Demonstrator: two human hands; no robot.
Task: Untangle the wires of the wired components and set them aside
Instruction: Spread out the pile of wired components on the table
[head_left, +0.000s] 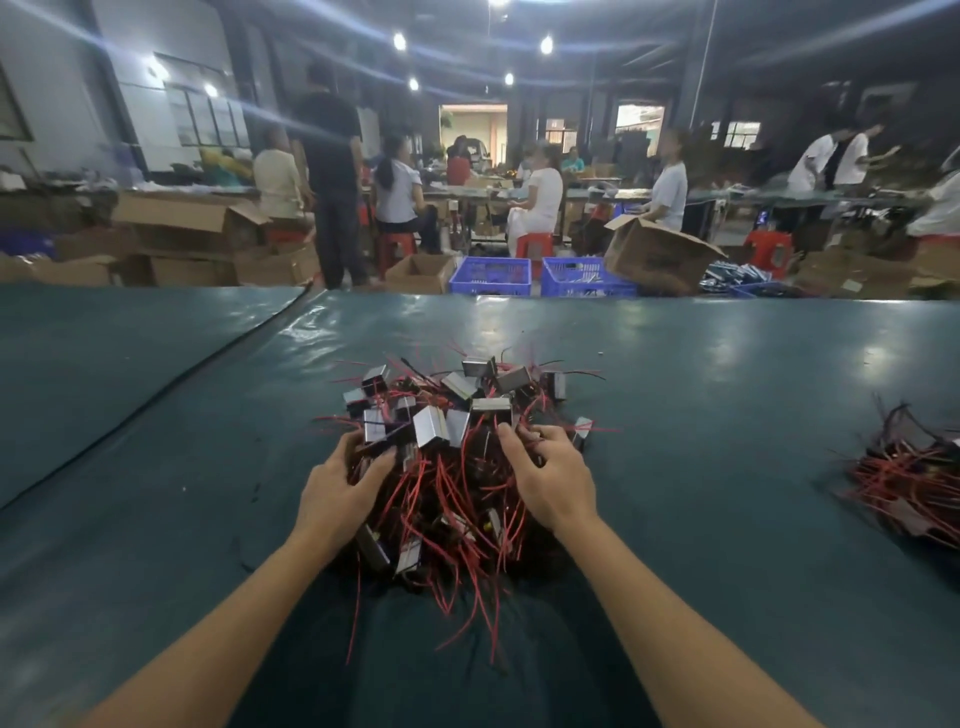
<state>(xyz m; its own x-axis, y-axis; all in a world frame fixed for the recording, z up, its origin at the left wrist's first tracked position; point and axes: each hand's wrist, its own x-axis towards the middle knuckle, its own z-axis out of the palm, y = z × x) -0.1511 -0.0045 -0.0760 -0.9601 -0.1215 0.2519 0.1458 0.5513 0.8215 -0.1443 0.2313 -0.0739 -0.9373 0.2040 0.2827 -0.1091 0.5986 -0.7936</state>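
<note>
Left hand is dug into the left flank of the tangled pile, fingers and thumb curled round a clump of wires and casings. Right hand is on the right flank, knuckles up, fingers hooked down into the tangle. Both look clamped on the pile, though the wires hide the fingertips, so I can't say which single piece either one holds.

Pile sits mid-table on the green mat, dead ahead, between the forearms. Long axis runs near-to-far, away from the person. Metal-cased blocks are heaped at the far end, tilted every which way with no common heading. Red wires trail out at the near end, loose tips pointing back toward the person, and a few strays stick out sideways at the far rim.

Second bundle is well apart at the right edge, partly cut off by the frame, its wires lying roughly parallel, running left-right.

Beyond the table edge: two blue crates, open cardboard boxes, red stools, and people at other benches.
</note>
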